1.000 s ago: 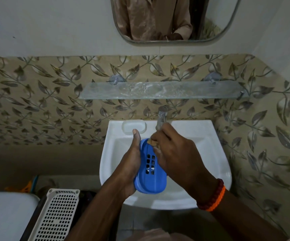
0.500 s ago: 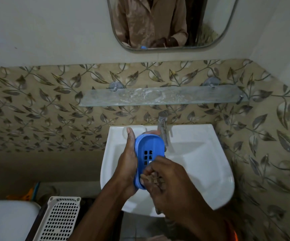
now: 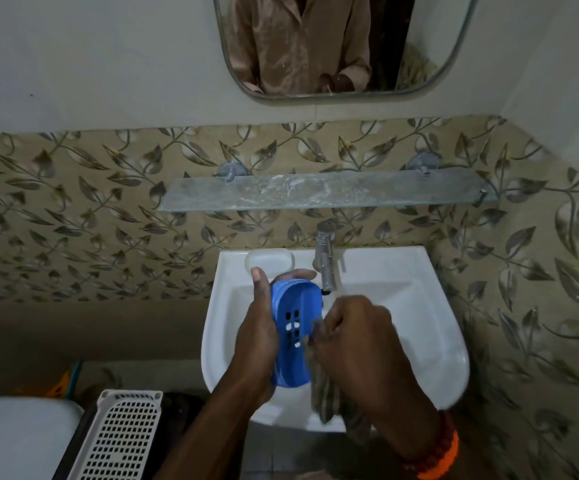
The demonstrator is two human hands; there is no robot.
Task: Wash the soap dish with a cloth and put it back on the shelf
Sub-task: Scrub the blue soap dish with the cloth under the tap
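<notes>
A blue plastic soap dish (image 3: 295, 332) with drain slots is held on edge over the white basin (image 3: 419, 327). My left hand (image 3: 258, 337) grips it from the left, thumb up along its rim. My right hand (image 3: 354, 341) is closed on a brownish cloth (image 3: 322, 393), pressing it against the dish's right side; the cloth's tail hangs down past the basin's front edge. The glass shelf (image 3: 329, 194) on the wall above the tap is bare.
A chrome tap (image 3: 324, 259) stands at the basin's back, just above the dish. A white soap recess (image 3: 269, 259) lies left of it. A mirror (image 3: 336, 46) hangs above. A perforated white basket (image 3: 121, 434) and a white lid (image 3: 14, 438) sit lower left.
My right hand has moved with the cloth from the dish's top end down to its lower part, then up along its right side. The dish stays held in my left hand.
</notes>
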